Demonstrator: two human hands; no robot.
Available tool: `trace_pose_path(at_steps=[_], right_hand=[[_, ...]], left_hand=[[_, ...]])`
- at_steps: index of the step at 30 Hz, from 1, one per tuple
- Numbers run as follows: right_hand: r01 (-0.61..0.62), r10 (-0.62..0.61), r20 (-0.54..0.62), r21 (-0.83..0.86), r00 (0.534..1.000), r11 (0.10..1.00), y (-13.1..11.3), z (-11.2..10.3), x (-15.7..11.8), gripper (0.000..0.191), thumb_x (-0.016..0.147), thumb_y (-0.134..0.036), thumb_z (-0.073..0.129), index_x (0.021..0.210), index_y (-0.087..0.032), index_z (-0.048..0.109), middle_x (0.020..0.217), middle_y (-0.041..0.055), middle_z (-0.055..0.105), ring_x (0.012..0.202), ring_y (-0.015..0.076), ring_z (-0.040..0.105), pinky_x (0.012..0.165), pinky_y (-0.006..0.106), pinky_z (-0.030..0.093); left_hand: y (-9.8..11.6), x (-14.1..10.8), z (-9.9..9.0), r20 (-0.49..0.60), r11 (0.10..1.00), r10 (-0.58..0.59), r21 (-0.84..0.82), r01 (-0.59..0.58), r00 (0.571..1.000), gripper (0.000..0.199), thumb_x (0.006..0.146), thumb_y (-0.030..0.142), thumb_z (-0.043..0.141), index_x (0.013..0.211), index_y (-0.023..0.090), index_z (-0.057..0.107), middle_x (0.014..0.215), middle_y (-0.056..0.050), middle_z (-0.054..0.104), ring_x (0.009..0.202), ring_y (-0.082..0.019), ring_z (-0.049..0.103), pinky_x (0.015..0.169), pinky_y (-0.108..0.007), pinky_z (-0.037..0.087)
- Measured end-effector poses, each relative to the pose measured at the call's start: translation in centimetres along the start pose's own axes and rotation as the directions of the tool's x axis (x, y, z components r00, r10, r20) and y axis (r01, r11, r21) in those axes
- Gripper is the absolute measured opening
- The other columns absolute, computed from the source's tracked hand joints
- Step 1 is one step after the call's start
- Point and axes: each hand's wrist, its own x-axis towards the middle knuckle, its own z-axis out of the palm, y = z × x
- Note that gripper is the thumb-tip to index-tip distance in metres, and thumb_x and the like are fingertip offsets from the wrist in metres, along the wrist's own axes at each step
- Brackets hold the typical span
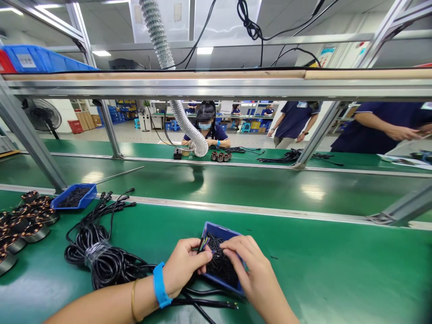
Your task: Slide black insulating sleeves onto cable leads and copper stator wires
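My left hand [192, 261], with a blue band at the wrist, pinches the end of a black cable whose thin coloured wires [204, 243] stick up. Just right of it, my right hand [248, 263] has thumb and fingertips brought close together over a blue bin [221, 230]. Whatever may be between those fingertips is too small to make out. Short black tubes [219, 265] fill the bin. Left of my forearm lies a tied bundle of black cables [96, 252]. More cable ends [216, 303] stretch across the table below the bin.
Copper-wound metal rings [35, 231] stand at the far left beside a second blue bin [74, 197] of black pieces. A metal rail [202, 205] crosses behind my hands. An upright [410, 202] rises at right. Across the bench sits a person [205, 130]; others stand at right.
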Motion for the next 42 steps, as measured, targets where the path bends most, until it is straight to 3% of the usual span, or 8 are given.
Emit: trace_pose_path(at_steps=[6,12,15,18,20,24,33,42], right_hand=[[0.074,-0.079,-0.071,-0.074,0.994,0.995,0.0,0.4,0.1,0.02,0.096,-0.012,0.051,0.102,-0.023,0.068,0.084,0.0055,0.064,0.08,0.0197,0.058,0.069,0.031,0.052],[0.09,-0.088,0.027,-0.098,0.996,0.991,0.0,0.7,-0.1,0.023,0.098,-0.015,0.05,0.104,-0.025,0.07,0.084,0.006,0.064,0.079,0.0193,0.059,0.067,0.031,0.053],[0.126,-0.126,0.003,-0.024,0.992,0.992,0.1,0.9,-0.1,0.027,0.097,-0.013,0.052,0.115,-0.025,0.069,0.087,0.0055,0.07,0.079,0.0186,0.064,0.067,0.03,0.056],[-0.037,0.045,-0.129,0.063,0.991,0.997,0.0,1.1,-0.4,0.032,0.096,-0.016,0.056,0.125,-0.026,0.064,0.089,0.0029,0.075,0.079,0.0171,0.069,0.073,0.029,0.058],[-0.188,0.212,-0.19,0.136,0.959,0.973,-0.3,1.2,-0.5,0.029,0.095,-0.022,0.061,0.122,-0.027,0.066,0.088,0.0007,0.077,0.078,0.0163,0.073,0.077,0.028,0.059],[-0.278,0.327,-0.159,0.268,0.932,0.922,-1.1,1.6,-0.4,0.022,0.091,-0.027,0.065,0.112,-0.028,0.072,0.086,-0.001,0.079,0.077,0.0159,0.075,0.077,0.025,0.059],[-0.258,0.299,-0.127,0.267,0.946,0.929,-1.2,1.9,-0.1,0.018,0.088,-0.024,0.067,0.103,-0.028,0.077,0.084,-0.001,0.078,0.074,0.0144,0.074,0.069,0.021,0.057],[-0.046,0.048,-0.082,0.026,0.996,0.999,-1.5,2.3,0.0,0.015,0.095,-0.021,0.062,0.103,-0.021,0.075,0.086,0.002,0.079,0.073,0.0177,0.07,0.071,0.028,0.051]], left_hand=[[0.0,0.1,0.1,0.005,1.0,-0.016,-0.013,0.016,1.0,0.036,0.064,0.046,0.079,0.07,0.015,0.062,0.051,0.006,0.051,0.048,-0.009,0.044,0.051,-0.022,0.034],[0.0,0.1,0.1,0.004,0.999,-0.017,-0.037,0.017,1.0,0.04,0.062,0.049,0.082,0.071,0.014,0.063,0.054,0.005,0.053,0.05,-0.008,0.046,0.05,-0.022,0.035],[-0.2,0.1,0.1,0.009,0.998,-0.015,-0.055,0.016,1.0,0.045,0.059,0.051,0.084,0.074,0.013,0.066,0.055,0.004,0.055,0.051,-0.009,0.048,0.052,-0.022,0.037],[-0.2,0.1,0.0,0.006,0.999,-0.016,-0.045,0.016,1.0,0.043,0.06,0.051,0.083,0.072,0.013,0.065,0.053,0.004,0.055,0.05,-0.009,0.048,0.052,-0.022,0.037],[-0.2,0.1,0.0,0.005,0.999,-0.017,-0.03,0.017,1.0,0.04,0.062,0.049,0.081,0.07,0.014,0.064,0.052,0.004,0.054,0.049,-0.009,0.047,0.051,-0.022,0.036],[-0.1,0.1,-0.1,0.026,1.0,-0.015,-0.012,0.016,1.0,0.035,0.064,0.046,0.079,0.069,0.014,0.065,0.053,0.003,0.054,0.048,-0.009,0.047,0.05,-0.022,0.035],[-0.1,0.1,-0.1,0.029,0.999,-0.03,0.02,0.03,0.999,0.031,0.065,0.043,0.075,0.068,0.014,0.064,0.053,0.003,0.052,0.048,-0.01,0.046,0.05,-0.023,0.035],[-0.6,0.6,-0.7,0.099,0.991,-0.004,0.132,-0.01,0.995,0.036,0.07,0.048,0.074,0.074,0.014,0.066,0.057,0.002,0.054,0.055,-0.012,0.047,0.055,-0.025,0.037]])
